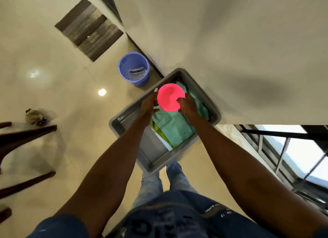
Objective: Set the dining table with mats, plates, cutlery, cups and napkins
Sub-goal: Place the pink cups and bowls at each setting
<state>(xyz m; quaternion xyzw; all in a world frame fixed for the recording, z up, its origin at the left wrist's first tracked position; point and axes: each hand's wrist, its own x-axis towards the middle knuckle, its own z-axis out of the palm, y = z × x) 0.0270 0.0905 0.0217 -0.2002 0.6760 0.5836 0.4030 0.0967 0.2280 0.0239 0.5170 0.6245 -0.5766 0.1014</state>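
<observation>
Head view, looking down. Grey plastic tub (124, 120) on the floor sits directly under the grip, against the wall; green folded cloths (174, 126) lie in it below the held item. Blue bucket (133, 67) stands beyond the grip, up-left. Pink bowl (170, 100) is held over the tub: right hand (188, 106) pinches its right rim, left hand (149, 104) touches its left side, fingers straight.
</observation>
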